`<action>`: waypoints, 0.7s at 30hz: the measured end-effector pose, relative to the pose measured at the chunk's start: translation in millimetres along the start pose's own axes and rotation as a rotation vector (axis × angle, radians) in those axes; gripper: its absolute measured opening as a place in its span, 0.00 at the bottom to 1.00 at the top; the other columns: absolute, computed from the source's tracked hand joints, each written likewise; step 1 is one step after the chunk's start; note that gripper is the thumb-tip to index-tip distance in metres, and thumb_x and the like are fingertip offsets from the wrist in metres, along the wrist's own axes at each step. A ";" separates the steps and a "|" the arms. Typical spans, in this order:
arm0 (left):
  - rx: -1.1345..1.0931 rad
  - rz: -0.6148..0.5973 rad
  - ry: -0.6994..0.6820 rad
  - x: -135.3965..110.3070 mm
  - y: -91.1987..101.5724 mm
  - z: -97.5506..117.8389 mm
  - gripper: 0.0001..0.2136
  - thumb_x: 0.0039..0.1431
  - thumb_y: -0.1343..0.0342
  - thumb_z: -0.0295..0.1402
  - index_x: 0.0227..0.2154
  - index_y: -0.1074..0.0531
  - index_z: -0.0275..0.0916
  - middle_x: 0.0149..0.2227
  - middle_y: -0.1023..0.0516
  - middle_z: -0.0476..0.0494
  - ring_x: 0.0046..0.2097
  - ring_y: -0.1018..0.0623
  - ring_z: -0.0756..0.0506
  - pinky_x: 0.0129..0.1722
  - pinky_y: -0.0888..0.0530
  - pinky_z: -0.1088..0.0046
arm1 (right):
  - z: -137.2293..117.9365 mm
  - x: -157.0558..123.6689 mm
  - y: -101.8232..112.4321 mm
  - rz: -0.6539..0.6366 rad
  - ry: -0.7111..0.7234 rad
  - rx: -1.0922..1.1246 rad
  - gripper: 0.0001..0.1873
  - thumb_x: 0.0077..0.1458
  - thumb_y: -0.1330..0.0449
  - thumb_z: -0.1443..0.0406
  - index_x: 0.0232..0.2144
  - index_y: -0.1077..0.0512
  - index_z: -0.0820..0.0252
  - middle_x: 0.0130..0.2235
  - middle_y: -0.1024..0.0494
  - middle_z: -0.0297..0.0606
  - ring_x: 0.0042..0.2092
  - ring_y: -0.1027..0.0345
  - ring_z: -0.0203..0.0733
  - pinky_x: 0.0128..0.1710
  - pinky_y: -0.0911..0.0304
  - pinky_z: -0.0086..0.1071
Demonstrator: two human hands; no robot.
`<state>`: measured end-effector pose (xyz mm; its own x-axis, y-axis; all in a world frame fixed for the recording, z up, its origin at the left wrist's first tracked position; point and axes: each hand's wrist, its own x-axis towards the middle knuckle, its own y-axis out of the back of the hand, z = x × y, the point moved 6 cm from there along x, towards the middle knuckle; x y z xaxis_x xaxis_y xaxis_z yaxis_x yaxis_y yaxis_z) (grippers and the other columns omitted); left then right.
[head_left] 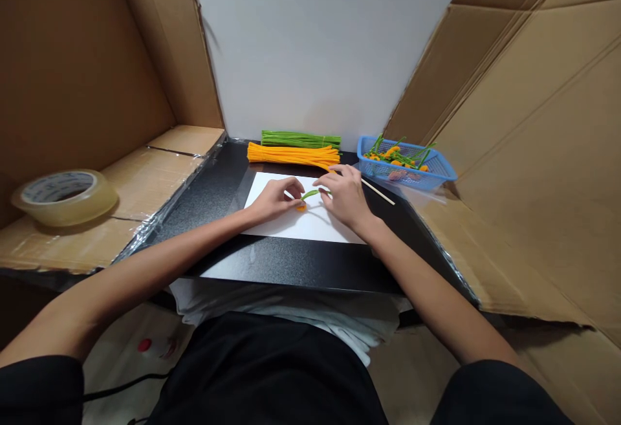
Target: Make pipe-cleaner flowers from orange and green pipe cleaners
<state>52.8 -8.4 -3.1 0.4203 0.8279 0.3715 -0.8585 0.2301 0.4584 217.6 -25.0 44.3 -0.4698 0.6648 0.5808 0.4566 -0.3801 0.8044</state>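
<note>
Over a white sheet of paper (286, 224) on a black table (272, 263), my left hand (276, 197) and my right hand (343, 196) both pinch a small piece made of a green pipe cleaner (310, 193) with an orange bit (301, 206) at its lower end. The left fingers are curled around the orange end. My right hand's fingers close on the green stem's other end.
A bundle of orange pipe cleaners (291, 154) and a bundle of green ones (301, 138) lie at the table's back. A blue basket (431, 176) with several finished pieces stands right. A thin wooden stick (381, 193) lies beside it. A tape roll (65, 195) rests on cardboard at left.
</note>
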 end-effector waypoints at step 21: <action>-0.147 -0.054 0.055 2.8 -6.6 -4.2 0.19 0.52 0.33 0.43 0.42 0.24 0.36 0.43 0.18 0.41 0.45 0.18 0.43 0.48 0.22 0.64 | -23.3 -3.6 -0.8 -0.036 0.075 -0.055 0.09 0.64 0.42 0.66 0.38 0.21 0.62 0.40 0.18 0.44 0.43 0.32 0.49 0.41 0.46 0.39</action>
<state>58.4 -5.4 -8.5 0.4536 0.8380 0.3034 -0.8706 0.3439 0.3519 201.3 -42.1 44.5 -0.5412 0.6296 0.5573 0.3974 -0.3926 0.8294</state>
